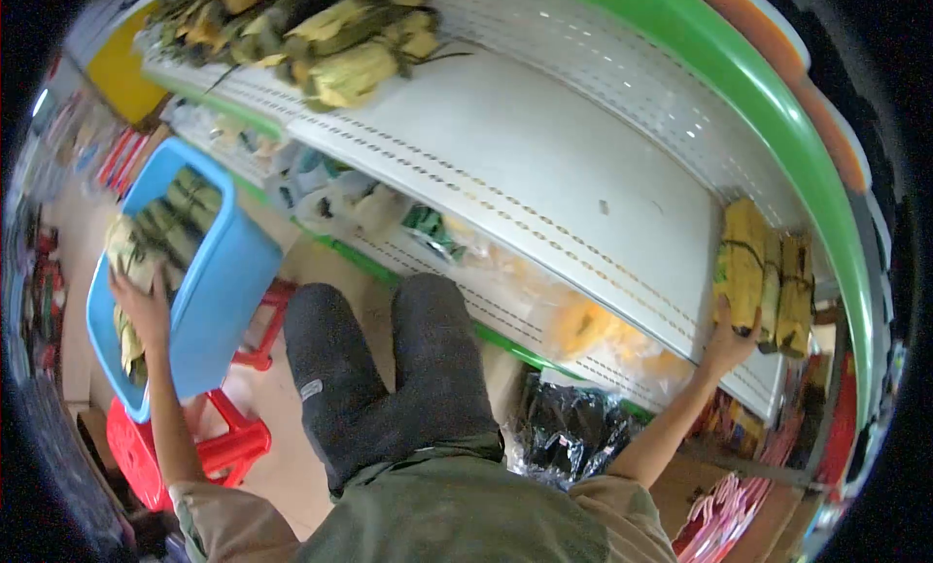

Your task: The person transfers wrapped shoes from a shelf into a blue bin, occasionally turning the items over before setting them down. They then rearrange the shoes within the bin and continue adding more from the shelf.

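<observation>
My left hand (148, 315) reaches into a blue plastic tub (228, 281) and grips a pale leaf-wrapped bundle (131, 250) at its near side. Several greener leaf-wrapped bundles (180, 218) tied with dark string lie in the same tub. At the right end of the white shelf (544, 165), my right hand (731, 347) has its fingers around the lower end of a yellowish tied leaf bundle (743, 257). That bundle stands beside similar ones (795, 296), close to the shelf's end. The undersides of both held bundles are hidden.
A pile of dry leaf bundles (340, 48) rests at the shelf's far left. Plastic-bagged goods (583, 325) fill the lower shelf. Red stools (219, 437) stand under and beside the tub. A black plastic-wrapped package (564, 422) lies on the floor near my legs.
</observation>
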Demonstrator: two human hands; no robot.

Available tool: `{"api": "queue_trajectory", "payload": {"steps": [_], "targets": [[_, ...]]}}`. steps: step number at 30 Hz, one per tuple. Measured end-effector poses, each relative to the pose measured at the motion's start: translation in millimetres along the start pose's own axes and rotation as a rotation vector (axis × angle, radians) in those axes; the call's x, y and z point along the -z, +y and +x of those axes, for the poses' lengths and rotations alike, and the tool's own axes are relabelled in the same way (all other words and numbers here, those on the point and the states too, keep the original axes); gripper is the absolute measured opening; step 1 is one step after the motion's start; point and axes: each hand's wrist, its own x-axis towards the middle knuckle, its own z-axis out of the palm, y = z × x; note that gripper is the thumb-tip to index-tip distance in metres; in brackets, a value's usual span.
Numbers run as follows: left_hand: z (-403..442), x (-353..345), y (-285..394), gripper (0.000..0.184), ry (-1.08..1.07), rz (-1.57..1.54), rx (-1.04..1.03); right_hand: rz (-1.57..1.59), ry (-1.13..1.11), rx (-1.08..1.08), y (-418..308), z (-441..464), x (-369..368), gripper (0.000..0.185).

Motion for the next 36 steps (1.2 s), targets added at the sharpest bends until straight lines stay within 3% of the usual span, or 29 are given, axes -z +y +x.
{"api": "queue_trajectory", "payload": {"steps": [1, 2, 3, 4, 8, 10, 14, 15, 16, 18, 20, 21, 24, 25, 26, 27, 29, 31, 34, 36], "targets": [[3, 12, 15, 0.069, 0.066, -0.016, -0.059, -0.157, 0.029, -0.031, 5, 3, 4, 0.080], [5, 26, 31, 0.066, 0.097, -0.033, -0.069, 0.003, -0.004, -0.101, 1, 1, 6, 0.078], [3, 30, 37, 0.065, 0.130, -0.048, -0.063, -0.034, 0.013, -0.120, -15, -2, 9, 0.076], [1, 36, 46, 0.062, 0.171, -0.121, -0.052, 0.183, -0.009, -0.292, 0, 1, 12, 0.074], [-10, 60, 78, 0.051, 0.250, -0.298, -0.021, 0.278, 0.036, -0.436, -5, -10, 24, 0.062], [-20, 81, 106, 0.038, 0.214, -0.324, -0.080, 0.363, 0.021, -0.463, -31, -21, 30, 0.059], [-41, 104, 176, 0.023, -0.163, -0.874, -0.120, 0.635, -0.138, -0.404, -118, -63, 12, 0.056], [-52, 97, 197, 0.025, -0.224, -1.071, -0.058, 0.726, -0.218, -0.473, -108, -69, 4, 0.058], [-58, 106, 219, 0.034, -0.433, -1.215, -0.002, 0.815, -0.303, -0.543, -90, -77, -8, 0.059], [-62, 112, 263, 0.081, -0.760, -1.618, 0.191, 0.928, -0.518, -0.593, -108, -107, -29, 0.061], [-70, 113, 294, 0.102, -0.920, -1.807, 0.302, 0.964, -0.754, -0.623, -167, -170, -43, 0.065], [-73, 113, 306, 0.107, -0.907, -1.910, 0.383, 0.972, -0.870, -0.673, -186, -197, -51, 0.069], [-73, 123, 317, 0.087, -0.382, -1.880, 0.698, 0.866, -1.215, 0.008, -280, -263, -52, 0.079], [-72, 123, 300, 0.069, -0.303, -1.957, 0.862, 0.904, -1.279, 0.045, -296, -278, -54, 0.082], [-66, 129, 274, 0.057, -0.348, -1.917, 0.916, 0.979, -1.448, 0.014, -305, -286, -58, 0.080], [-64, 129, 252, 0.052, -0.218, -1.866, 0.907, 1.066, -1.613, -0.016, -314, -292, -65, 0.079], [-54, 147, 200, 0.057, -0.212, -1.646, 1.006, 1.117, -1.732, 0.105, -327, -297, -68, 0.078], [-45, 146, 135, 0.061, -0.167, -1.307, 0.928, 1.150, -1.784, 0.249, -328, -297, -74, 0.072], [-15, 160, 56, 0.066, -0.053, -1.009, 0.793, 1.103, -1.845, 0.046, -301, -283, -91, 0.064], [2, 159, -2, 0.068, -0.090, -0.846, 0.747, 1.068, -1.735, -0.108, -277, -271, -101, 0.049]]}}
